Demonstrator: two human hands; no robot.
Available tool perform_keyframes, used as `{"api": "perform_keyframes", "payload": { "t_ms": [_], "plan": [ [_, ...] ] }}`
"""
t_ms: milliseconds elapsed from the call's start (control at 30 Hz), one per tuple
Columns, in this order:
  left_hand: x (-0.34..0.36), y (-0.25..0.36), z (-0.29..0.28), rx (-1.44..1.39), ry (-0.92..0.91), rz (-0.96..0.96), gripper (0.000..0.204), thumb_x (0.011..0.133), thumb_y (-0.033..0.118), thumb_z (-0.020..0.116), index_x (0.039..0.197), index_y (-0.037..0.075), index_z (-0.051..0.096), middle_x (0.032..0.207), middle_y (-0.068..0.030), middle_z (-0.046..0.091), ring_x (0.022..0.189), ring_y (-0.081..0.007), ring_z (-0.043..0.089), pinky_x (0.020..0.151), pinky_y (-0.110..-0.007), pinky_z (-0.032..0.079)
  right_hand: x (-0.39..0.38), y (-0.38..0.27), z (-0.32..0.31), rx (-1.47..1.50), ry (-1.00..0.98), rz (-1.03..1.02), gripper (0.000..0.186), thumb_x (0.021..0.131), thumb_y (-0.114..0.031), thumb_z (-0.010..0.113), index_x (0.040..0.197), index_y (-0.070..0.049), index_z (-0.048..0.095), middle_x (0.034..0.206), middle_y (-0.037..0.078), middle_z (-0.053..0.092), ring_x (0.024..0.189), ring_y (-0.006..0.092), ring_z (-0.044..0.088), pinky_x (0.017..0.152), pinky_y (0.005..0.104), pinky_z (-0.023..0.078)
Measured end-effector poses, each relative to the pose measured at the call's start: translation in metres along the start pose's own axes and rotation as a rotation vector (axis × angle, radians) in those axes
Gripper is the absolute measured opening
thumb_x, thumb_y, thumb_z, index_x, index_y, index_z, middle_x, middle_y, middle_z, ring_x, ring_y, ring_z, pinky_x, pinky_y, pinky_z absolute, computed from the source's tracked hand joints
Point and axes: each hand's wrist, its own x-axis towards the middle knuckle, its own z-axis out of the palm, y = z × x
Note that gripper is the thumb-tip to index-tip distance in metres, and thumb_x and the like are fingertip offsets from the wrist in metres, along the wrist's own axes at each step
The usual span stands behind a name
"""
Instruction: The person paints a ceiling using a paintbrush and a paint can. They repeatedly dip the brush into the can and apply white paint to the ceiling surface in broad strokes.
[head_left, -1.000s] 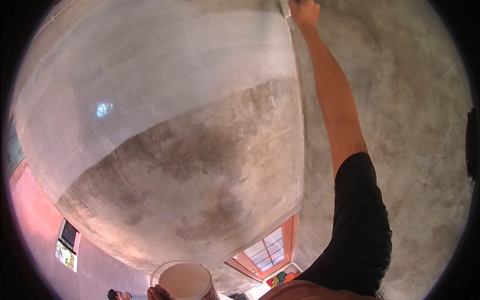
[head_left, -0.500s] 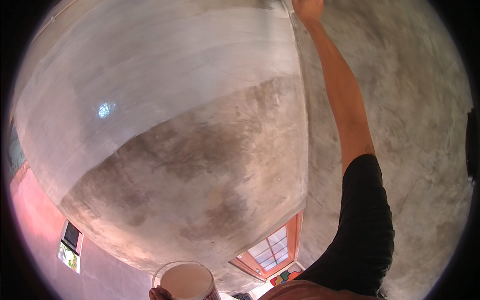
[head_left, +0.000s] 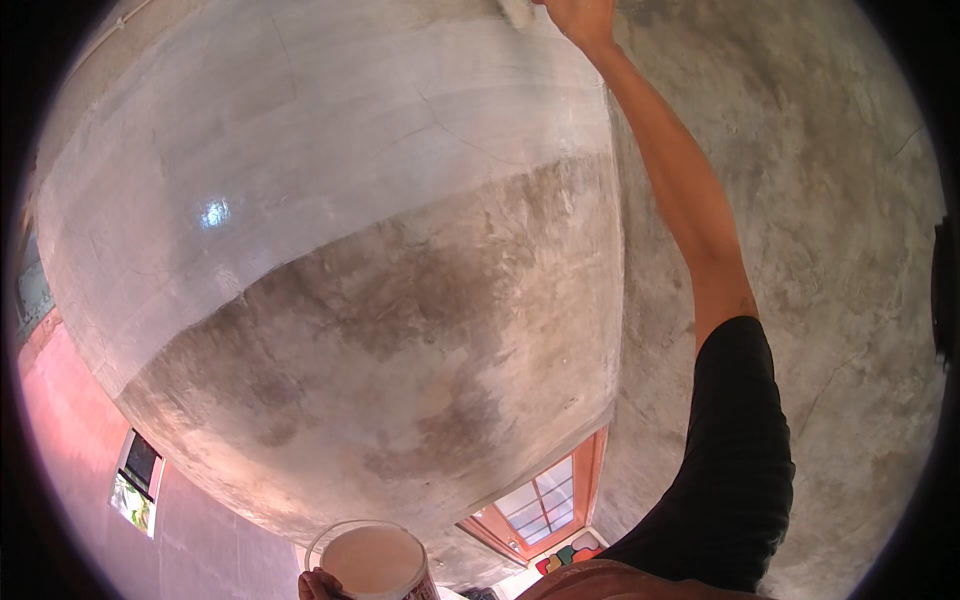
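- The broad wall [head_left: 330, 360] is dominating the view, showing a paler, glossier upper band above a patchy brown lower part; lapping strokes slightly over that border would probably be hiding the seam.
- The adjoining wall [head_left: 840, 230] is meeting it at a corner on the right; careful edge strokes there would likely be keeping that line neat.
- The black sleeve [head_left: 730, 450] is ending above the elbow, and the bare right arm is stretching overhead.
- The bucket [head_left: 427, 582] is sitting low in view, pale liquid [head_left: 370, 560] filling its round mouth; holding it level should be preventing spills.
- The right hand [head_left: 580, 18] is showing at the top edge, fingers bunched and seemingly gripping; the frame is cutting off the fingertips, so how tightly I cannot tell.
- The left hand [head_left: 318, 586] is curling its fingers on the bucket's left side, palm hidden.
- The pale-headed tool [head_left: 516, 12] is lying close to the wall beside the right hand; light, even pressure would be suiting it.
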Motion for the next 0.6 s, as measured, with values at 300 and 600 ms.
{"api": "perform_keyframes", "payload": {
  "t_ms": [300,600],
  "plan": [
    [0.046,0.022,0.029,-0.503,-0.06,-0.46,0.027,0.092,0.028,0.05,0.076,0.007,0.054,0.069,-0.0079,0.053,0.064,-0.0239,0.05,0.056,-0.037,0.041,0.024,-0.033,0.015,1.043,-0.078,0.53,0.008,0.074,0.001,0.063,0.071,0.008,0.062,0.064,0.015,0.064,0.052,0.0226,0.064,0.047,0.0299,0.053],
    [0.085,0.075,0.014,-0.836,0.058,-0.84,0.032,0.094,0.023,0.052,0.066,0.01,0.044,0.057,-0.0015,0.043,0.051,-0.0124,0.038,0.046,-0.028,0.031,0.016,0.065,0.018,0.775,0.063,0.525,0.011,0.072,0.0,0.063,0.07,0.01,0.06,0.064,0.018,0.063,0.052,0.0256,0.065,0.043,0.0318,0.051]
  ]
}}
